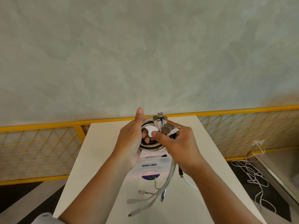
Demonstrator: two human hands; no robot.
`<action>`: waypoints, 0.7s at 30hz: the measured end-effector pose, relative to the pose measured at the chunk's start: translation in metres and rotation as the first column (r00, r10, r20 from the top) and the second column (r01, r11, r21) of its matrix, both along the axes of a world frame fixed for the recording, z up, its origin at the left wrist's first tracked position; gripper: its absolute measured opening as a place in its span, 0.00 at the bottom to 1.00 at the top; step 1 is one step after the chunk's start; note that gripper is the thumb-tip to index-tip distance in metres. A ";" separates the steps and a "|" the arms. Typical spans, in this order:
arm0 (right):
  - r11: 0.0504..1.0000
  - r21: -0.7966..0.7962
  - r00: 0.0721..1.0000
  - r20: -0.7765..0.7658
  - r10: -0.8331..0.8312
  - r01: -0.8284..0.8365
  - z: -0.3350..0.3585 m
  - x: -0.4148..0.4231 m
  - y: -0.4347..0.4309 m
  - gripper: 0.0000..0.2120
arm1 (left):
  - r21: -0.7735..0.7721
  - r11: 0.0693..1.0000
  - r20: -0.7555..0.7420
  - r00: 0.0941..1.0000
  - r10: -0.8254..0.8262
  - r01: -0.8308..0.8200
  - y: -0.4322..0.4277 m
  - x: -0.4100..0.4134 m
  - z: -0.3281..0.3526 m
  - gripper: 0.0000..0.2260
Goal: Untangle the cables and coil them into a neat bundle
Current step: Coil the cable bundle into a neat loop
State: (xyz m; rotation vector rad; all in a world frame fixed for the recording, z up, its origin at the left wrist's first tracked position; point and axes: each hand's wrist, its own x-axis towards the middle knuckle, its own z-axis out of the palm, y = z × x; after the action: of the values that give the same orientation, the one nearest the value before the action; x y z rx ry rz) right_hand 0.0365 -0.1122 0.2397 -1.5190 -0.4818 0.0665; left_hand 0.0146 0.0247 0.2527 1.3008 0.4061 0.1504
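A coil of white and black cables (pixel 151 147) hangs in the air above a white table (pixel 100 167). My left hand (pixel 131 143) grips the coil's left side, with fingers through the ring and the thumb pointing up. My right hand (pixel 179 146) grips the coil's right side. Several USB plugs (pixel 161 122) stick up above the right hand. Loose cable ends (pixel 150 194) with small connectors dangle below the right hand, over the table.
A white box with a purple and green mark (pixel 150 168) lies on the table under the hands. A yellow mesh fence (pixel 40 143) runs behind the table. A tangled white cable (pixel 255 177) lies on the dark floor at the right.
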 end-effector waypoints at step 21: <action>0.938 -0.168 0.953 -0.017 0.304 -0.302 0.001 0.012 -0.015 0.16 | 0.648 0.722 0.023 0.942 -0.336 0.242 0.011 -0.005 0.006 0.10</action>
State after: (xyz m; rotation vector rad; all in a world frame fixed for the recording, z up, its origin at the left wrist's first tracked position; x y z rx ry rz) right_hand 0.0485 -0.1276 0.2403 -1.5992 -0.7304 0.3493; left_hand 0.0095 0.0353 0.2588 2.0043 0.0060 0.1159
